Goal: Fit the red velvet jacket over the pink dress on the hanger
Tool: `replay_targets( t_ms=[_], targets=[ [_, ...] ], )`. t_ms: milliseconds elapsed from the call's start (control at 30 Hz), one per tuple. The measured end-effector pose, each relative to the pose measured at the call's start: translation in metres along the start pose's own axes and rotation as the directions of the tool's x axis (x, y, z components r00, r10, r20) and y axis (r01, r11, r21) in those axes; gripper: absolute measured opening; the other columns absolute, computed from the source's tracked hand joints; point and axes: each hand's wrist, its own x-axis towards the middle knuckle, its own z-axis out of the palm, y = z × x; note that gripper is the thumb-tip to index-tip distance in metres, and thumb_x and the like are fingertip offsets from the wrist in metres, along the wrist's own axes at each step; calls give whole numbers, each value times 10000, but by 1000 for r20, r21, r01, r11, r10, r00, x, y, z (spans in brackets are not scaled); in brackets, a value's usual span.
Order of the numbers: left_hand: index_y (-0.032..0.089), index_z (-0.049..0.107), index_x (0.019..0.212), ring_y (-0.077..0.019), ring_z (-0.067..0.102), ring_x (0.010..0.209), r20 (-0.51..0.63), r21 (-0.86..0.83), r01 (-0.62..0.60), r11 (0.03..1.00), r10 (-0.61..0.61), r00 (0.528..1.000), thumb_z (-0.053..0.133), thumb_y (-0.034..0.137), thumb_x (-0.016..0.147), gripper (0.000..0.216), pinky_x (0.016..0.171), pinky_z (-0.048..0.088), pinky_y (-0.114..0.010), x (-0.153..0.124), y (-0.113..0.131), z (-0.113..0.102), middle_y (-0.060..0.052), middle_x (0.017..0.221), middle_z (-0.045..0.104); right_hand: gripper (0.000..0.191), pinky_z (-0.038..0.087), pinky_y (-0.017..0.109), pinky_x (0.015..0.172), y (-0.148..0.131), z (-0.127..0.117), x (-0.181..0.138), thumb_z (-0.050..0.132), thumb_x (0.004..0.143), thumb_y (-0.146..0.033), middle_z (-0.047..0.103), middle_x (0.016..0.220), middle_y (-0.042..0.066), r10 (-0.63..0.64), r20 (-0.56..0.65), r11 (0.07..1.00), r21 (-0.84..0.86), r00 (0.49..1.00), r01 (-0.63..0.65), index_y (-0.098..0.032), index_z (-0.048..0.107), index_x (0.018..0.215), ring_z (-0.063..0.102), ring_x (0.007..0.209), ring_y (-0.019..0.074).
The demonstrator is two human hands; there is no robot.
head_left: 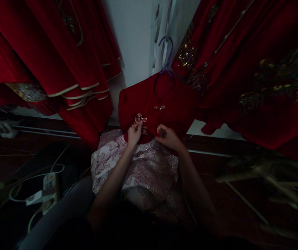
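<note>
A red garment with a round neck hangs in front of me on a purple hanger. Below its neck sits a small beaded ornament, and lower left is a larger beaded ornament. My left hand is closed in a pinch at the lower edge of that larger ornament; what lies between the fingertips is too small to name. My right hand is closed too, its fingers curled against the lower front of the garment. Whatever it holds is hidden in the dim light. Pinkish floral fabric covers my lap.
Red garments with pale piping hang on the left, and red garments with gold sequins on the right. A power strip with white cords lies at lower left. Wooden-looking pieces are blurred at right.
</note>
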Motion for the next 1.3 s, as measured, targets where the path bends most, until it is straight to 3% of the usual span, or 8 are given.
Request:
replay_targets(
  t_ms=[267,500,767,967,1100,1200,1233,1300],
  targets=[
    [130,715,859,-95,650,640,-95,-302,35,953,-67,993,758,484,672,403,629,546,-226,0,16,13,-47,814,711,168,334,219,601,-2,-7,-3,585,724,-207,459,725,-46,-20,92,999,46,996,16,-204,457,833,425,640,94],
    [150,734,849,-96,645,713,-87,-289,45,956,-73,994,788,366,630,312,718,539,-243,13,13,8,-51,875,720,156,330,219,598,-3,-7,-3,578,738,-220,458,724,-47,-24,91,999,30,996,21,-203,458,837,423,631,91],
    [142,721,763,-89,623,672,-145,-296,95,950,-143,979,769,257,580,222,689,529,-235,14,16,12,-26,786,703,162,325,216,580,-1,-8,-4,581,734,-210,460,699,-55,-28,107,999,47,994,23,-207,451,830,425,614,89],
    [132,704,749,-84,612,638,-212,-271,81,959,-141,967,760,290,613,217,674,519,-235,9,16,15,-23,768,697,160,342,227,601,0,-8,-5,576,733,-222,475,720,-44,-10,126,998,64,992,2,-210,455,837,446,643,100],
    [144,703,794,-109,598,607,-59,-114,102,988,-109,992,649,424,744,289,620,496,-246,7,19,21,-21,714,679,160,346,235,607,0,-15,-8,581,727,-225,480,714,-40,6,184,999,44,983,-14,-207,465,834,441,651,104],
    [155,706,807,-144,618,699,114,150,-158,976,141,983,639,405,776,261,688,492,-260,13,32,31,-35,759,684,160,345,238,589,-3,-24,-13,595,720,-240,488,707,-34,29,297,999,31,954,-40,-201,471,813,433,644,107],
    [164,708,856,-155,627,767,179,231,-298,926,260,949,635,384,791,241,735,492,-266,17,39,34,-45,827,690,163,343,239,579,-4,-27,-15,599,719,-247,488,704,-34,45,333,998,26,942,-57,-201,470,806,429,636,106],
    [197,689,1008,-185,610,943,340,371,-552,746,444,829,601,350,835,248,859,475,-299,26,55,41,-65,1002,669,167,342,241,569,-7,-31,-17,605,722,-254,487,699,-34,77,383,996,12,920,-88,-201,466,797,424,625,105]
  ],
)
